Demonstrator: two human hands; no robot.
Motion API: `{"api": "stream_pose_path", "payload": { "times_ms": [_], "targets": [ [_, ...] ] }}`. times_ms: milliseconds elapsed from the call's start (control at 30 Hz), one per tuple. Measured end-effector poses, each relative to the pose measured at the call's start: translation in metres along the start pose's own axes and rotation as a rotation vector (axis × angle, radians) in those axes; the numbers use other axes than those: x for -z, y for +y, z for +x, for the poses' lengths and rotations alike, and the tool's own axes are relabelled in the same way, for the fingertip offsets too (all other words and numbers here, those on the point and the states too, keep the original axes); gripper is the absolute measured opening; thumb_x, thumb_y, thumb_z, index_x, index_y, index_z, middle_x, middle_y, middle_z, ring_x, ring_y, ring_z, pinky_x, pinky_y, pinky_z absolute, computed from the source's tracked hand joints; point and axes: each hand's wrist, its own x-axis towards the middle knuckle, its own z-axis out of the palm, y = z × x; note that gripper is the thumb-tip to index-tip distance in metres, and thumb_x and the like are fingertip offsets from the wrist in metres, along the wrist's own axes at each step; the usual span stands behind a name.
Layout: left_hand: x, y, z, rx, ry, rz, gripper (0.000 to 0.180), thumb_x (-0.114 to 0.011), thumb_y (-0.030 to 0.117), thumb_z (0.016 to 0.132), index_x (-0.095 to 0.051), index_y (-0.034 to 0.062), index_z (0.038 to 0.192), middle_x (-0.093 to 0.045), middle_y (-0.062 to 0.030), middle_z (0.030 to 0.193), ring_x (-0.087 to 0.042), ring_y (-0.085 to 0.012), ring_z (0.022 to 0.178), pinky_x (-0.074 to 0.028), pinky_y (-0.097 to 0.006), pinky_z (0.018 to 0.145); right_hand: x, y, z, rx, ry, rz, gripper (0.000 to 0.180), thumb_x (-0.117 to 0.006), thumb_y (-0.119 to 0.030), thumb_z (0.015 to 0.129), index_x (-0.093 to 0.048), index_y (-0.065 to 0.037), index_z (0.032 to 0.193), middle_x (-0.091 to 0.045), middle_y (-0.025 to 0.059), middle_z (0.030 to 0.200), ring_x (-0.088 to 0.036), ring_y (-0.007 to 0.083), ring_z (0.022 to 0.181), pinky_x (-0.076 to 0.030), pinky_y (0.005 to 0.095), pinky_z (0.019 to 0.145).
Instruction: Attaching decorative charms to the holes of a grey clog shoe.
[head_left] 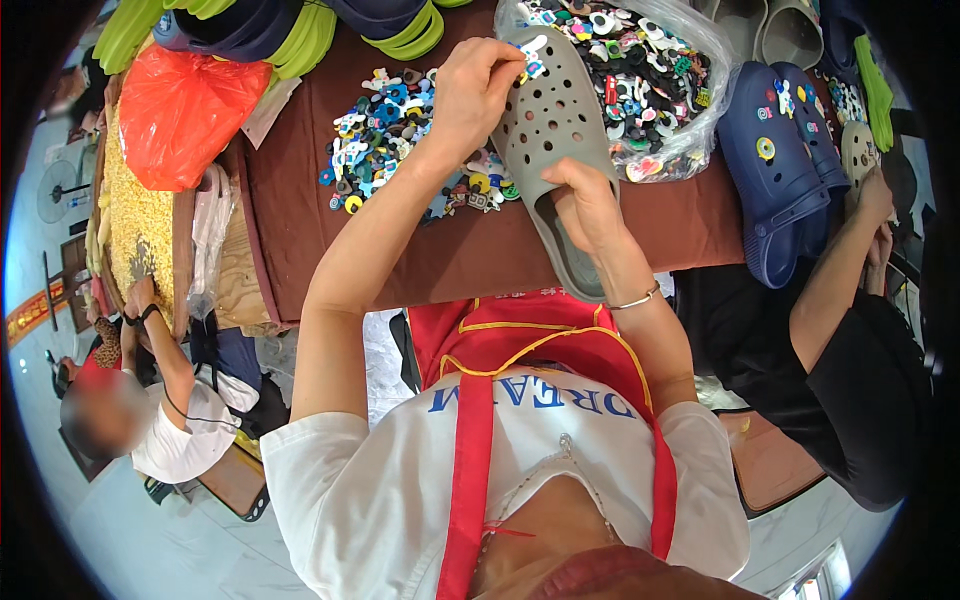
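Grey clog held above the worktop's near edge, one charm going on at its toe.

The right hand (585,205) is closed around the heel opening of the grey clog (555,140); farther out, the left hand (480,85) pinches a small blue-and-white charm (532,60) against the toe holes. Most holes show bare, so I judge the decorating barely begun. Beyond, loose charms (390,130) crowd the brown worktop (450,250)'s middle, a clear bag of charms (640,70) fills the far right, and decorated navy clogs (785,160) hem the right edge; open room lies along the near edge.
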Motion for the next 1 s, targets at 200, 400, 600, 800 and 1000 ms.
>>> {"api": "stream_pose_path", "payload": {
  "times_ms": [200, 400, 600, 800, 1000],
  "targets": [
    [0.006, 0.007, 0.005, 0.311, -0.084, -0.190, 0.017, -0.068, 0.008, 0.080, -0.065, 0.0013, 0.095, -0.066, -0.0047, 0.078, -0.060, -0.0100, 0.069, -0.048, -0.024, 0.063, 0.000, -0.001, 0.000, -0.025, -0.026, -0.003, 0.024, -0.055, -0.001, 0.076, -0.058, 0.004, 0.099, -0.060, 0.0073, 0.098, -0.055, 0.0163, 0.092, -0.040, 0.0320, 0.086],
    [0.007, 0.002, 0.008, 0.189, -0.134, -0.133, 0.018, -0.067, 0.008, 0.081, -0.065, 0.0010, 0.098, -0.065, -0.0055, 0.082, -0.061, -0.0120, 0.072, -0.048, -0.025, 0.064, 0.003, -0.002, -0.001, -0.027, -0.013, -0.012, 0.019, -0.057, -0.002, 0.075, -0.058, 0.000, 0.093, -0.058, 0.0040, 0.093, -0.053, 0.0126, 0.085, -0.042, 0.0291, 0.079],
    [0.008, -0.001, 0.012, 0.114, -0.208, -0.105, 0.018, -0.066, 0.009, 0.082, -0.066, 0.0010, 0.098, -0.064, -0.0075, 0.087, -0.061, -0.0138, 0.075, -0.048, -0.026, 0.067, 0.008, -0.002, -0.001, -0.097, -0.020, -0.031, 0.005, -0.056, -0.002, 0.076, -0.060, 0.000, 0.078, -0.060, 0.0052, 0.088, -0.053, 0.0134, 0.085, -0.040, 0.0304, 0.081],
    [0.008, -0.010, 0.015, 0.232, -0.249, -0.211, 0.015, -0.066, 0.009, 0.083, -0.066, 0.0011, 0.096, -0.061, -0.0041, 0.089, -0.059, -0.0117, 0.079, -0.045, -0.024, 0.071, 0.004, 0.000, -0.002, -0.062, -0.008, -0.032, 0.008, -0.058, -0.004, 0.076, -0.059, -0.002, 0.083, -0.056, 0.0017, 0.086, -0.051, 0.0102, 0.081, -0.041, 0.0287, 0.075],
    [0.007, -0.034, 0.020, 0.499, -0.277, -0.627, 0.037, -0.073, 0.022, 0.077, -0.062, 0.0056, 0.109, -0.052, -0.0030, 0.107, -0.052, -0.0121, 0.085, -0.046, -0.028, 0.077, 0.001, -0.003, -0.003, -0.070, 0.017, -0.016, 0.005, -0.057, -0.004, 0.076, -0.058, -0.001, 0.080, -0.056, 0.0027, 0.085, -0.052, 0.0108, 0.079, -0.042, 0.0286, 0.073]
  ]
}}
